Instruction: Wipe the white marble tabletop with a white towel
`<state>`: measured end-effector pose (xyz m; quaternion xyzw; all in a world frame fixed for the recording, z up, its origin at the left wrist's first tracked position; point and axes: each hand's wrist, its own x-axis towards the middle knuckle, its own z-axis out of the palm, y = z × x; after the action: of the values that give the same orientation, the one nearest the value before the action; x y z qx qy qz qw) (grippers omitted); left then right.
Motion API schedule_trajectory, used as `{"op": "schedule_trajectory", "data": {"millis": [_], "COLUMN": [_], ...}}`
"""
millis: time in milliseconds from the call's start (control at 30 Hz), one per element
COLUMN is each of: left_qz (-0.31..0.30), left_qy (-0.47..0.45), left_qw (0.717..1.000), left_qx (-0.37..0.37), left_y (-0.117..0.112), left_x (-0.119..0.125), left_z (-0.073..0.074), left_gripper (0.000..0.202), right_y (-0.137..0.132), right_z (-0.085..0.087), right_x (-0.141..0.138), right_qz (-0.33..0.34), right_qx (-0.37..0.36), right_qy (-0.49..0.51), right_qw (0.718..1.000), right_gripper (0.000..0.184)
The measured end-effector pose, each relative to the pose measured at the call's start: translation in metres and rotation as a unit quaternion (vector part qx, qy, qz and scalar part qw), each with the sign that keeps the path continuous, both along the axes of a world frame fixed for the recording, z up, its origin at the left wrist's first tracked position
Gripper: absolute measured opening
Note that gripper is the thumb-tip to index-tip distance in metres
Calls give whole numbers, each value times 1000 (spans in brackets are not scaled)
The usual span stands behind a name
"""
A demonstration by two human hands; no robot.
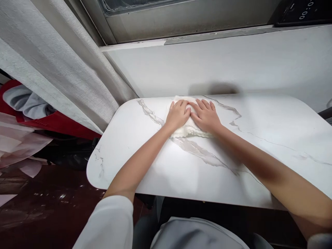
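A cream-white cloth (188, 130) lies bunched on the white marble-patterned tabletop (166, 173), near its far edge. My left hand (178, 113) rests flat on the cloth's left part, with the fingers pointing away from me. Beside it, my right hand (206, 116) presses flat on the right part, fingers stretched out and a little spread. The two thumbs come close together at the middle of the cloth. Both palms hide much of it, while its wrinkled near edge shows below them.
A white wall (220, 65) rises behind the table, with a metal window frame (155, 24) above. On the sill stands a dark device with a digital display (306, 12). A grey curtain (75, 58) hangs at the left, near a red container (62, 122) with grey fabric in it.
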<state>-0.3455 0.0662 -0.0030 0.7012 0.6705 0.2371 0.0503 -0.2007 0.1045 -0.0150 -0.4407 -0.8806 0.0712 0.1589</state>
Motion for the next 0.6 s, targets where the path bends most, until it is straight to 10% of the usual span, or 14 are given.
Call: {"op": "schedule_trajectory", "data": {"millis": [267,600], "left_qz": [-18,-12], "left_qy": [-5,-9], "left_qw": [1000,1000], "left_qx": [11,11], "left_y": [50,53], "left_x": [-31,-78], "left_z": [-1,-4], "left_gripper": [33,36], "right_y": [49,49], "right_z": [-6,1], "right_x": [-27,-72], "right_qz": [-2,6], "right_qx": [6,8], "right_qy": [21,-15], "right_qw": [1000,1000], "right_gripper": [56,56]}}
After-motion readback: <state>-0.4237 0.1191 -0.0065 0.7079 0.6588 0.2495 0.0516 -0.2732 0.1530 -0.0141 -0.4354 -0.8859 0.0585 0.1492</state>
